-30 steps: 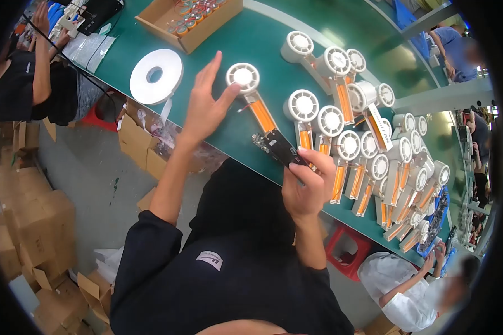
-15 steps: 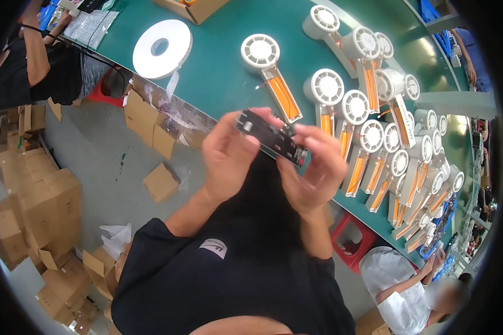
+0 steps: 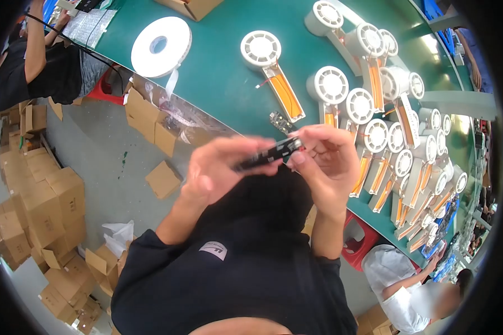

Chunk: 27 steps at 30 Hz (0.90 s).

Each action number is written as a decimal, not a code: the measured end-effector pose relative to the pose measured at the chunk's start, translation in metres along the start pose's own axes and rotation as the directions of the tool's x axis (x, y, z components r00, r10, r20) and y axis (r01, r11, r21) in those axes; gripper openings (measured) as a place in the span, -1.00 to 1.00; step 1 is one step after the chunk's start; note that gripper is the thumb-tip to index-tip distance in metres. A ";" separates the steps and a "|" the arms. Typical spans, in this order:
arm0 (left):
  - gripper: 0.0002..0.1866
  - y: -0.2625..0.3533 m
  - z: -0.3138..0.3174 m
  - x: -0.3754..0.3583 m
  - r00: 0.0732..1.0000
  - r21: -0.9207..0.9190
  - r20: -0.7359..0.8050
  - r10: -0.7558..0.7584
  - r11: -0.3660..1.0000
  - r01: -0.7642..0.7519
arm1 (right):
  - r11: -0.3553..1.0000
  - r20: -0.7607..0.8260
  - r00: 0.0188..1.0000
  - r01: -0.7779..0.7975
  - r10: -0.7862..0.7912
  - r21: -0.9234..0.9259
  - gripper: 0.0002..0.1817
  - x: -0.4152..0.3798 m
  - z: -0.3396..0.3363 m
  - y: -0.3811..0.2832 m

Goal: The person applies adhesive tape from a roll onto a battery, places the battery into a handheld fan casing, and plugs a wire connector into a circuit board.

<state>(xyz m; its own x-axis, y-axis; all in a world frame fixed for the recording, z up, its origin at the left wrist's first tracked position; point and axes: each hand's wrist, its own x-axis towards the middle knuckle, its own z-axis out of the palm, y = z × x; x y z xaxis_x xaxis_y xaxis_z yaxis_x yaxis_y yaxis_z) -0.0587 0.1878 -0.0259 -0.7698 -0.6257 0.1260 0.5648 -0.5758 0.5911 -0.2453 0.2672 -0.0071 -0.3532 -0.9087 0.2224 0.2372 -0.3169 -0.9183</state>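
Observation:
My left hand (image 3: pixel 221 167) and my right hand (image 3: pixel 324 162) both grip a narrow black circuit board (image 3: pixel 268 154), held edge-on in front of my chest near the green table's (image 3: pixel 218 72) front edge. A small green board (image 3: pixel 283 122) lies on the table just behind my hands. Beyond it lies a white fan unit with an orange handle insert (image 3: pixel 271 70), standing apart from the others.
Several more white fan units (image 3: pixel 385 139) crowd the table to the right. A large white tape roll (image 3: pixel 161 46) sits at the left. Cardboard boxes (image 3: pixel 44 206) pile on the floor. Other people work at the far left (image 3: pixel 28 61) and lower right (image 3: pixel 408 285).
My left hand came back from the table and joined my right on the black board. Since half a second ago, the board has turned from flat to edge-on and dropped a little.

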 end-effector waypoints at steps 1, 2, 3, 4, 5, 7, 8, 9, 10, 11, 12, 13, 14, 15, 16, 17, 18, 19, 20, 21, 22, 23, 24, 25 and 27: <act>-0.26 -0.003 0.000 -0.004 0.997 -0.156 -0.026 -0.074 0.985 0.069 | 0.996 0.035 0.996 -0.085 0.085 -0.015 -0.63 0.004 0.000 -0.006; -0.30 -0.006 -0.001 -0.007 0.988 -0.310 -0.040 -0.150 0.942 0.130 | 0.986 0.080 0.983 -0.163 0.166 -0.043 -0.64 0.006 -0.001 -0.010; -0.33 -0.011 -0.004 -0.010 0.982 -0.268 -0.084 -0.169 0.953 0.141 | 0.967 0.123 0.960 -0.242 0.250 -0.074 -0.65 0.009 -0.002 -0.012; -0.35 -0.016 -0.008 -0.012 0.973 -0.227 -0.132 -0.188 0.961 0.155 | 0.941 0.163 0.928 -0.320 0.335 -0.109 -0.66 0.012 -0.002 -0.012; -0.38 -0.019 -0.010 -0.013 0.962 -0.189 -0.180 -0.205 0.967 0.170 | 0.942 0.175 0.939 -0.257 0.296 -0.217 -0.67 0.014 -0.002 -0.009; -0.35 -0.020 -0.010 -0.006 0.956 -0.052 -0.183 -0.230 0.973 0.225 | 0.894 0.203 0.915 -0.260 0.348 -0.364 -0.67 0.020 -0.001 -0.010; -0.33 -0.019 -0.009 -0.001 0.952 0.017 -0.187 -0.244 0.968 0.252 | 0.863 0.214 0.902 -0.256 0.375 -0.435 -0.66 0.024 0.000 -0.011; -0.31 -0.017 -0.007 0.003 0.941 -0.053 -0.230 -0.250 0.968 0.244 | 0.855 0.183 0.909 -0.263 0.375 -0.447 -0.65 0.027 0.005 -0.013; -0.32 -0.017 -0.012 0.005 0.954 -0.077 -0.209 -0.216 0.976 0.204 | 0.834 0.188 0.930 -0.179 0.317 -0.523 -0.65 0.036 0.006 -0.018; -0.34 -0.018 -0.019 0.005 0.965 -0.100 -0.190 -0.181 0.981 0.165 | 0.801 0.200 0.945 -0.094 0.258 -0.591 -0.65 0.047 0.007 -0.024; -0.35 -0.019 -0.024 0.006 0.974 -0.123 -0.172 -0.145 0.985 0.125 | 0.758 0.218 0.956 -0.008 0.198 -0.652 -0.65 0.056 0.008 -0.024; -0.37 -0.017 -0.024 0.008 0.966 -0.112 -0.239 -0.103 0.991 0.078 | 0.664 0.206 0.978 0.135 0.029 -0.735 -0.65 0.064 0.009 -0.017; -0.38 -0.015 -0.025 0.011 0.954 -0.077 -0.292 -0.073 0.996 0.052 | 0.480 0.301 0.946 0.322 -0.122 -0.816 -0.67 0.076 0.004 -0.009; -0.39 -0.013 -0.027 0.014 0.938 -0.041 -0.344 -0.044 0.999 0.031 | 0.363 0.382 0.917 0.395 -0.111 -0.844 -0.67 0.086 0.003 -0.006; -0.40 -0.012 -0.030 0.017 0.920 -0.005 -0.392 -0.014 1.000 0.013 | 0.240 0.460 0.883 0.468 -0.089 -0.851 -0.67 0.093 0.003 -0.005; -0.39 -0.014 -0.032 0.019 0.904 0.088 -0.427 0.030 0.996 0.009 | 0.225 0.469 0.881 0.471 -0.066 -0.853 -0.67 0.096 0.004 0.000; -0.40 -0.014 -0.033 0.021 0.896 0.101 -0.442 0.032 0.995 0.015 | 0.213 0.476 0.878 0.473 -0.043 -0.855 -0.66 0.097 0.007 0.007; -0.41 -0.012 -0.032 0.024 0.887 0.115 -0.460 0.032 0.993 0.024 | 0.205 0.481 0.877 0.474 -0.018 -0.856 -0.66 0.097 0.008 0.013; -0.42 -0.011 -0.032 0.026 0.878 0.131 -0.478 0.032 0.991 0.035 | 0.205 0.477 0.879 0.469 -0.016 -0.859 -0.66 0.097 0.008 0.017; -0.44 -0.011 -0.031 0.029 0.871 0.143 -0.490 0.038 0.989 0.038 | 0.208 0.468 0.884 0.460 -0.014 -0.863 -0.65 0.097 0.006 0.021; -0.44 -0.011 -0.031 0.030 0.875 0.187 -0.481 0.060 0.982 0.035 | 0.212 0.453 0.891 0.444 -0.007 -0.870 -0.65 0.096 0.005 0.023; -0.44 -0.013 -0.032 0.033 0.880 0.228 -0.469 0.079 0.973 0.035 | 0.222 0.461 0.887 0.453 -0.017 -0.863 -0.67 0.097 0.004 0.024; -0.43 -0.015 -0.032 0.035 0.886 0.265 -0.454 0.092 0.963 0.036 | 0.235 0.482 0.876 0.474 -0.025 -0.849 -0.65 0.099 0.001 0.025; -0.44 -0.016 -0.030 0.037 0.880 0.278 -0.462 0.106 0.960 0.031 | 0.277 0.481 0.877 0.462 0.000 -0.843 -0.65 0.098 -0.001 0.026; -0.44 -0.019 -0.031 0.040 0.875 0.338 -0.462 0.141 0.941 0.027 | 0.315 0.479 0.877 0.448 0.026 -0.837 -0.65 0.101 -0.001 0.023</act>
<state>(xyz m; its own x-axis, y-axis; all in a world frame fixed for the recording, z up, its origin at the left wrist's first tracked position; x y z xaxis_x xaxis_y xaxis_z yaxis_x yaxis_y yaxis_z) -0.0910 0.1577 -0.0564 -0.4570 -0.8721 -0.1747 0.4102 -0.3810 0.8286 -0.2765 0.1686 -0.0063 0.1302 -0.9357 0.3279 -0.8405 -0.2796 -0.4641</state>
